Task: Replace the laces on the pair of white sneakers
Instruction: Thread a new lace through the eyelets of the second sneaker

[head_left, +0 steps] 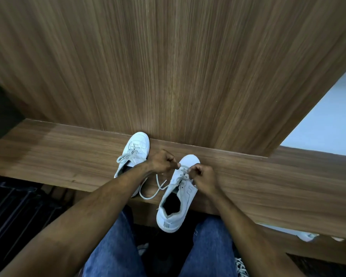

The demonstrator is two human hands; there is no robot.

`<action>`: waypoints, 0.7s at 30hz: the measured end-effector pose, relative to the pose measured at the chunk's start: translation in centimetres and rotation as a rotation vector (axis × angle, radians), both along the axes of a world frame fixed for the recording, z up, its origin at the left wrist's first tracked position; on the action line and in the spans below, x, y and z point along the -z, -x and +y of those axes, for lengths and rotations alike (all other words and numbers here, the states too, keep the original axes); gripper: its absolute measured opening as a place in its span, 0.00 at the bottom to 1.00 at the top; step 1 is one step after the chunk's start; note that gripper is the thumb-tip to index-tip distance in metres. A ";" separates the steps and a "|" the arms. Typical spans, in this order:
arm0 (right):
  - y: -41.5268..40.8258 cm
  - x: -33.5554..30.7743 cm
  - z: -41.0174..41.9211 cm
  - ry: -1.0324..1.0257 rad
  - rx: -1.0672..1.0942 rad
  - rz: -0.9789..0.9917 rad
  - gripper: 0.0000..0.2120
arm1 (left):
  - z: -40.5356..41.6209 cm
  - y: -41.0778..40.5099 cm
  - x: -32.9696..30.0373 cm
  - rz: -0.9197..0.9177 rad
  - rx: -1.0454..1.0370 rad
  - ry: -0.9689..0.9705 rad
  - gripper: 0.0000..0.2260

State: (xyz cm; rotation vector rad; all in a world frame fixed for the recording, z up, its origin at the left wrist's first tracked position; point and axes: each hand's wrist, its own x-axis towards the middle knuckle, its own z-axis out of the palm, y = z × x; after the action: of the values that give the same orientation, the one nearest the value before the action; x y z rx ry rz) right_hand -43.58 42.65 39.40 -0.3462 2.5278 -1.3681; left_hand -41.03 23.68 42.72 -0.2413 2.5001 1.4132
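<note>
So, I've got everything up on the wooden shelf (268, 182), a long plank ledge with a straight brown grain, backed by a tall panel of the same veneer that stops anything sliding away. It sits just above my knees, so I can work without hunching. My jeans (112, 254) show below the edge.

Nearer sneaker (175, 198) is the one I'm on: smooth white upper, chunky sole, heel hanging off the ledge toward me, toe pointed at the panel. Second sneaker (135, 150) is parked just beside it on the left, toe against the panel, laced and looks tied.

My left hand (161, 161) and right hand (203, 177) are both curled, each pinching the flat white lace (151, 193) up near the toe eyelets; the slack loops down between the shoes.
</note>
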 end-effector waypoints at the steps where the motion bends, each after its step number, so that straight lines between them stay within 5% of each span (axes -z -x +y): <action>1: 0.2 0.1 0.7 -0.009 0.068 -0.011 0.11 | -0.5 -0.3 0.0 -0.001 -0.028 -0.007 0.12; 7: 0.8 1.0 4.6 -0.202 0.181 -0.038 0.12 | -2.7 -1.4 0.9 0.057 -0.363 -0.213 0.09; 15: -1.9 1.8 1.4 -0.103 0.083 -0.009 0.09 | 0.3 -0.6 -0.7 0.158 -0.778 -0.967 0.07; 17: -2.4 1.9 0.7 -0.037 0.071 -0.034 0.05 | 0.7 -0.4 -1.6 0.260 -0.753 -0.938 0.06; 21: -3.4 2.8 0.5 -0.173 -0.041 -0.049 0.12 | 0.4 0.0 -1.5 0.441 -0.528 -0.423 0.05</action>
State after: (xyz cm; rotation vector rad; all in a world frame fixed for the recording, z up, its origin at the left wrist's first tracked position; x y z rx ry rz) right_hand -40.19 43.11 36.58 -0.3248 2.5604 -1.1194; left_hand -41.06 24.05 44.20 -0.5899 2.4705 2.3932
